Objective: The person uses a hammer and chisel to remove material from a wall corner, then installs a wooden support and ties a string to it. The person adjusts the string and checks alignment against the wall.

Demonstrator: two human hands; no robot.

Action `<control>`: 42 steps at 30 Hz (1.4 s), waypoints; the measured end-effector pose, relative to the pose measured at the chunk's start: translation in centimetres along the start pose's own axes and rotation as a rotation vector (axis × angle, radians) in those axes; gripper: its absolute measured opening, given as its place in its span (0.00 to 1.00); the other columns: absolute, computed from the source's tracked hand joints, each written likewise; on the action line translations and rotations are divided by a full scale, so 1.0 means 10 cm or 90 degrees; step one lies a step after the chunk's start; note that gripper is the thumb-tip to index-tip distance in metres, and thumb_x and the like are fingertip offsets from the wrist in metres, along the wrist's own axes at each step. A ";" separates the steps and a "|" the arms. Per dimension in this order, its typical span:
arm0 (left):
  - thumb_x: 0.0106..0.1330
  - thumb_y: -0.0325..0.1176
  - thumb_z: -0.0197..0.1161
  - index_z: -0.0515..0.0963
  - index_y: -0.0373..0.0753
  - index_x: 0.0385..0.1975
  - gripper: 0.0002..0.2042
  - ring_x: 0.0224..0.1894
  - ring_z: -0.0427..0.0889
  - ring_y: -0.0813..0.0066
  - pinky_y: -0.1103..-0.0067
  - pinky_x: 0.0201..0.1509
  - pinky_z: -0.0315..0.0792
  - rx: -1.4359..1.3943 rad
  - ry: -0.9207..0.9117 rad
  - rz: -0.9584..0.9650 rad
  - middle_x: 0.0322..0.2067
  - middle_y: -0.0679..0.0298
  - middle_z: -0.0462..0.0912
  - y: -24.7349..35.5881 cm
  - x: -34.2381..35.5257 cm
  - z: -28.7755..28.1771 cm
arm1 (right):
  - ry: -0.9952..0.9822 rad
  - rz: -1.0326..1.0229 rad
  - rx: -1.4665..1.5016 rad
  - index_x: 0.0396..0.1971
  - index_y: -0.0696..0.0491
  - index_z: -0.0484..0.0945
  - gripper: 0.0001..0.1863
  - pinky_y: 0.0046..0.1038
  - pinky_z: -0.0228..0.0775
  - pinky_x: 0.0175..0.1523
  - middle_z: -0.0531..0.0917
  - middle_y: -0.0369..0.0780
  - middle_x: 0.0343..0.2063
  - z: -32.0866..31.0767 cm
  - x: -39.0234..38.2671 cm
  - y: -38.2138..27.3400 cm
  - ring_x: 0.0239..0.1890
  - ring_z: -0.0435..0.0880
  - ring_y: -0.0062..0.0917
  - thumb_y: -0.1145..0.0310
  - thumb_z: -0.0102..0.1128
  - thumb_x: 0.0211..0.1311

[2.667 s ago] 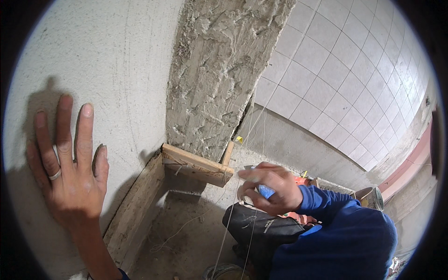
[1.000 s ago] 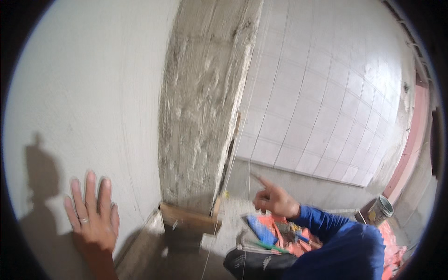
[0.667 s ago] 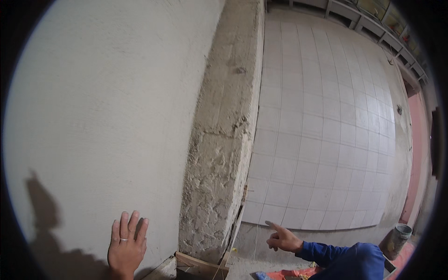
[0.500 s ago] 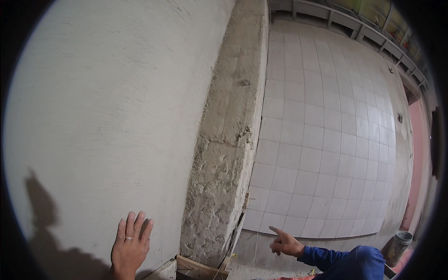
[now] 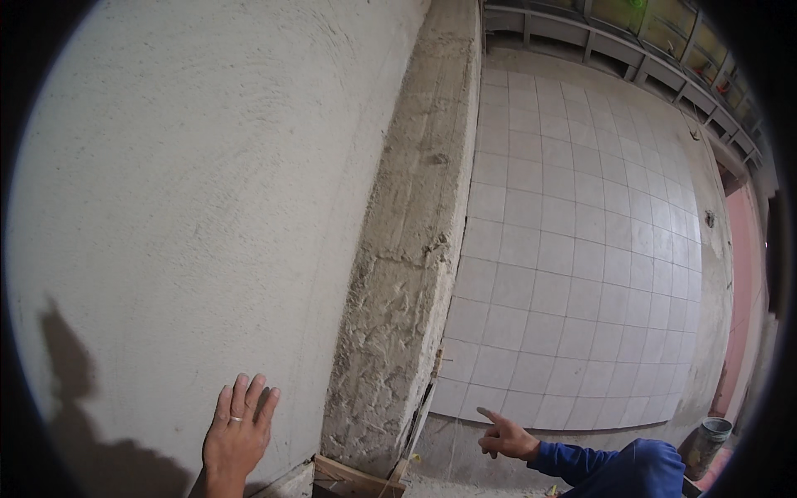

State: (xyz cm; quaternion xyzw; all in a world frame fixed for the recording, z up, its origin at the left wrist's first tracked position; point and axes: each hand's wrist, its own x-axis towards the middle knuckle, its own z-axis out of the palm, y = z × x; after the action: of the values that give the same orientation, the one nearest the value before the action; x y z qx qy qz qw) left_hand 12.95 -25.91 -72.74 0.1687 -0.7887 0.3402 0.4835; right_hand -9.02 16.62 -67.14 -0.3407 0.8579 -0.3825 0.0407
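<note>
My left hand [image 5: 236, 433] rises from the lower edge in front of the pale plastered wall [image 5: 199, 216], its back toward me. Its fingers point up, slightly spread, with a ring on one of them; nothing is in it. Whether the palm touches the plaster I cannot tell. On the right, my right hand [image 5: 506, 437] comes out of a blue sleeve [image 5: 614, 466]. The index finger points left and up, its tip grey, and the other fingers are partly curled, with nothing seen in them. It is just in front of the lower edge of the tiled wall [image 5: 573, 274].
A rough concrete column [image 5: 407, 224] stands between the plaster and the tiles. Wooden boards [image 5: 357, 475] lie at its foot. At the lower right is a grey bucket [image 5: 712, 436], near a pink strip of wall [image 5: 732, 290]. A metal frame [image 5: 614, 50] runs along the top right.
The view has shifted slightly, so the column and tiles sit a little lower. Both hands keep nearly the same pose. Reddish cloth at the lower edge has left the view.
</note>
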 end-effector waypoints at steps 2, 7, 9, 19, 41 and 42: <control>0.66 0.42 0.55 0.62 0.50 0.67 0.28 0.71 0.55 0.57 0.63 0.75 0.48 0.011 0.023 -0.005 0.69 0.60 0.59 -0.02 0.03 -0.01 | 0.007 -0.015 -0.017 0.71 0.60 0.44 0.43 0.24 0.72 0.29 0.82 0.41 0.24 0.00 -0.02 0.00 0.22 0.78 0.22 0.69 0.58 0.61; 0.65 0.44 0.57 0.63 0.52 0.67 0.28 0.71 0.57 0.63 0.65 0.74 0.51 0.009 -0.001 -0.035 0.69 0.65 0.61 0.04 0.02 0.01 | 0.012 -0.020 -0.015 0.71 0.57 0.44 0.42 0.23 0.72 0.29 0.81 0.41 0.23 -0.02 -0.09 0.08 0.21 0.79 0.21 0.73 0.57 0.61; 0.62 0.43 0.60 0.64 0.54 0.66 0.30 0.71 0.55 0.63 0.63 0.73 0.52 -0.023 -0.031 -0.060 0.70 0.68 0.58 0.06 -0.01 0.05 | 0.026 0.015 -0.001 0.71 0.56 0.44 0.42 0.22 0.72 0.27 0.81 0.41 0.23 0.03 -0.15 0.15 0.21 0.79 0.20 0.74 0.57 0.61; 0.65 0.55 0.58 0.54 0.70 0.69 0.32 0.72 0.53 0.75 0.69 0.75 0.50 0.064 -0.078 -0.044 0.71 0.83 0.50 0.01 0.08 0.10 | -0.046 0.209 -0.032 0.46 0.61 0.80 0.16 0.21 0.67 0.24 0.78 0.35 0.17 0.58 -0.52 0.69 0.18 0.75 0.14 0.71 0.54 0.59; 0.64 0.64 0.50 0.43 0.73 0.71 0.37 0.74 0.46 0.79 0.72 0.77 0.37 0.183 -0.130 -0.056 0.73 0.85 0.42 -0.01 0.01 0.19 | -0.118 0.226 -0.096 0.41 0.56 0.83 0.13 0.25 0.71 0.30 0.82 0.41 0.21 0.74 -0.46 0.85 0.23 0.81 0.20 0.70 0.58 0.58; 0.64 0.64 0.50 0.43 0.73 0.71 0.37 0.74 0.46 0.79 0.72 0.77 0.37 0.187 -0.140 -0.058 0.73 0.85 0.43 -0.01 0.02 0.18 | -0.117 0.163 -0.105 0.41 0.56 0.83 0.13 0.25 0.71 0.30 0.82 0.42 0.20 0.76 -0.46 0.82 0.22 0.80 0.21 0.70 0.58 0.58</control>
State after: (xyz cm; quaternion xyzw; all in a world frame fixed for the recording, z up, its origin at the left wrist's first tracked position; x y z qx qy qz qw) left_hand 11.72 -27.24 -73.13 0.3091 -0.7703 0.4087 0.3796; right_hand -7.60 18.59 -78.96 -0.2646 0.9154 -0.2696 0.1392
